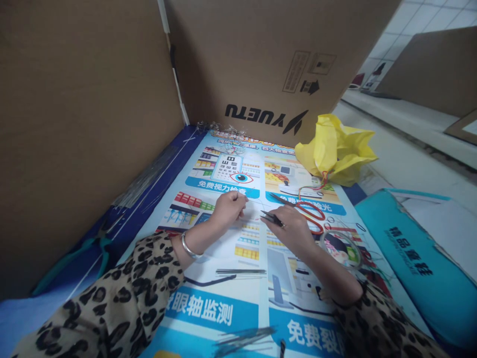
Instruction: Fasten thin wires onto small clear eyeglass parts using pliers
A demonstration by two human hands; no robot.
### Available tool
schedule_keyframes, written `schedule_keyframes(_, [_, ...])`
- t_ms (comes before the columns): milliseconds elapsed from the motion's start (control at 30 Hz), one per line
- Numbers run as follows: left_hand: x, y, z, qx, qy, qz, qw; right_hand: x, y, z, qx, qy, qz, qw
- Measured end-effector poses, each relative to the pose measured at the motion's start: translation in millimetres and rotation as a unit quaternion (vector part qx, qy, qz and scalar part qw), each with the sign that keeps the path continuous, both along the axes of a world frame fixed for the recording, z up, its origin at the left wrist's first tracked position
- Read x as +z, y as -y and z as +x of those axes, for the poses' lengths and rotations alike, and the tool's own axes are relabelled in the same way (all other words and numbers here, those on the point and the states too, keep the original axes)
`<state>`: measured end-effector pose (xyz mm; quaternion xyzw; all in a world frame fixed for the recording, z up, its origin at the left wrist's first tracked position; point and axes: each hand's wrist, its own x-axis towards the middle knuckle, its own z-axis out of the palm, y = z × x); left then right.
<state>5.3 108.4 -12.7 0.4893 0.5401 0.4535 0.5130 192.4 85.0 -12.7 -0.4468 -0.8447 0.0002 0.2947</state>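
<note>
My left hand is closed in a pinch above the middle of the printed poster; what its fingertips hold is too small to make out. To its right, my right hand is closed around small dark-handled tweezers, whose tips point left toward my left hand. A thin strand seems to run between the two hands. Just beyond my right hand lie scissors with red handles. A roll of clear tape sits to the right of my right wrist.
Cardboard panels stand at the left and back. Bundles of thin wires lie on the poster, with more at left. Teal-handled pliers rest at left. Yellow crumpled paper and a teal box are at right.
</note>
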Motion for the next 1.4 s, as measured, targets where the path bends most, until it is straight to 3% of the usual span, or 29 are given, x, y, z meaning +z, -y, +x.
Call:
schedule_keyframes(500, [6.0,1.1,0.9,-0.004,-0.02,-0.014,1.0,-3.1,-6.8,8.6,-0.023,0.001,0.024,0.999])
schedule_keyframes(800, [6.3,1.6,0.3,-0.139,-0.039,-0.062,0.988,-5.1,-8.7,11.8,-0.042,-0.004,0.006,0.999])
schedule_keyframes(1133, [10.6,1.4,-4.4,-0.23,-0.013,-0.081,0.97,-8.2,-11.4,12.2,-0.048,-0.047,-0.032,0.997])
schedule_keyframes(1300, [11.5,1.5,-4.6,-0.237,-0.013,-0.08,0.968,-1.3,-8.1,7.1,-0.007,-0.064,-0.097,0.993])
schedule_keyframes(1400, [11.4,1.8,-3.0,-0.221,-0.019,-0.074,0.972,2.3,-7.1,5.2,-0.021,-0.065,-0.123,0.99])
